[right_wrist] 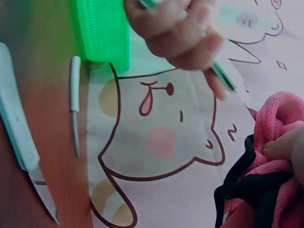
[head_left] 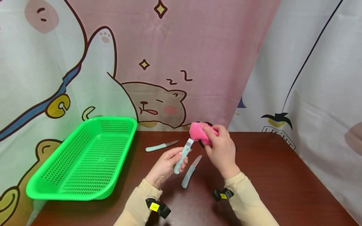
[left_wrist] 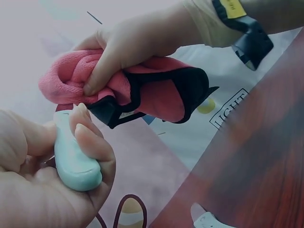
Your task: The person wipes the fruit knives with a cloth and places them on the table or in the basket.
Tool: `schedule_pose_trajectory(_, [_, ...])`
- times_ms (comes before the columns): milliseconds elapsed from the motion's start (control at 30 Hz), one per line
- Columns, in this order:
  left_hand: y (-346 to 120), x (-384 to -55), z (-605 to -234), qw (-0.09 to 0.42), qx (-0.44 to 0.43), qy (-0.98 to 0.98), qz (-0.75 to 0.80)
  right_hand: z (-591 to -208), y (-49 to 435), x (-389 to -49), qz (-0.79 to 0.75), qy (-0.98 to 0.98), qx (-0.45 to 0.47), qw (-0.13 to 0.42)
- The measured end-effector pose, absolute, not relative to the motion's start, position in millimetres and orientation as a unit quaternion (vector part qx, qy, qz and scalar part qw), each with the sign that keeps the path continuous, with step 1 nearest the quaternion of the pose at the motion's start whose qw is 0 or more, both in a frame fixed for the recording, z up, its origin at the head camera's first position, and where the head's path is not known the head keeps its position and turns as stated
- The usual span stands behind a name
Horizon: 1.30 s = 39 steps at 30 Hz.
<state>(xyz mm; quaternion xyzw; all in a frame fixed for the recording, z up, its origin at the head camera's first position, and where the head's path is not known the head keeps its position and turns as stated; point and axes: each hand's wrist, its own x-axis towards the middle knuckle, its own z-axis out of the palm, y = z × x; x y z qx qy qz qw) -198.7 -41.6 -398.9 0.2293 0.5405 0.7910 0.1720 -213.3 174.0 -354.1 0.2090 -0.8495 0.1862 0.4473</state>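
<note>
My left hand (head_left: 165,164) grips a small knife by its pale mint handle (head_left: 181,160), blade pointing up and away. Above it, my right hand (head_left: 223,149) pinches a bunched pink cloth with black edging (head_left: 197,131). The cloth covers the upper part of the blade, so the tip is hidden in the head view. In the left wrist view, the folded cloth (left_wrist: 159,97) hangs right over the end of the handle (left_wrist: 78,159). Two similar knives lie on the table: one (head_left: 189,176) just right of my left hand, another (head_left: 156,147) farther back.
A green perforated plastic basket (head_left: 113,185) stands on the left of the dark brown wooden table (head_left: 271,175). Behind the table hangs a curtain (head_left: 215,62) printed with cartoon animals. Each sleeve carries a small black camera at the wrist.
</note>
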Motion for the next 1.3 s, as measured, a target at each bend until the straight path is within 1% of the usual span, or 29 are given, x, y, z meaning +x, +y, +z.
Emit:
schedule_pose_trajectory(333, [-43, -198, -400, 0.178, 0.229, 0.542, 0.789, -344, 181, -217, 0.206, -0.866, 0.164, 0.425])
schedule_pose_trajectory(600, [-48, -199, -399, 0.171, 0.230, 0.546, 0.787, -337, 188, -212, 0.232, -0.855, 0.148, 0.439])
schedule_pose_trajectory(767, [-53, -199, -396, 0.165, 0.219, 0.546, 0.792, -336, 184, -203, 0.240, -0.845, 0.178, 0.443])
schedule_pose_trajectory(1000, [-56, -201, -393, 0.162, 0.202, 0.533, 0.806, -342, 168, -191, 0.233, -0.838, 0.236, 0.433])
schedule_pose_trajectory(1300, [-57, -201, -391, 0.152, 0.186, 0.515, 0.823, -354, 151, -185, 0.223, -0.831, 0.282, 0.424])
